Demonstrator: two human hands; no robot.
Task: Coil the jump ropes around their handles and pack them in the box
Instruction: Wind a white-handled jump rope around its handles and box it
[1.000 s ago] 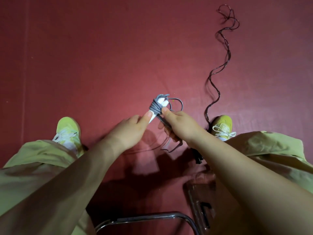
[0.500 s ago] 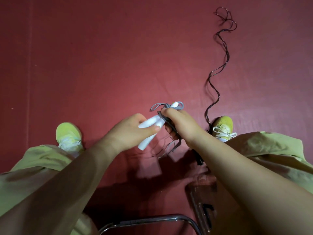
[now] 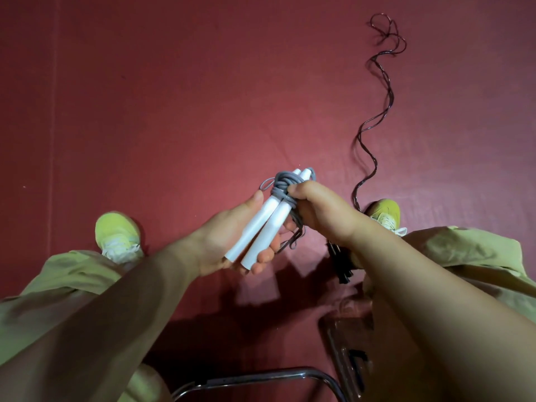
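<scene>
Two white handles [image 3: 262,224] lie side by side across my upturned left hand [image 3: 229,242], fingers curled beneath — my right hand [image 3: 322,210] pinches the grey rope [image 3: 282,188] coiled round their tops.

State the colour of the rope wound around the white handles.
Grey rope, wound around the two white handles; the head view shows it.

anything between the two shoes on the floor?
Head view: the left hand and right hand holding the white handles with grey rope, above red floor.
</scene>
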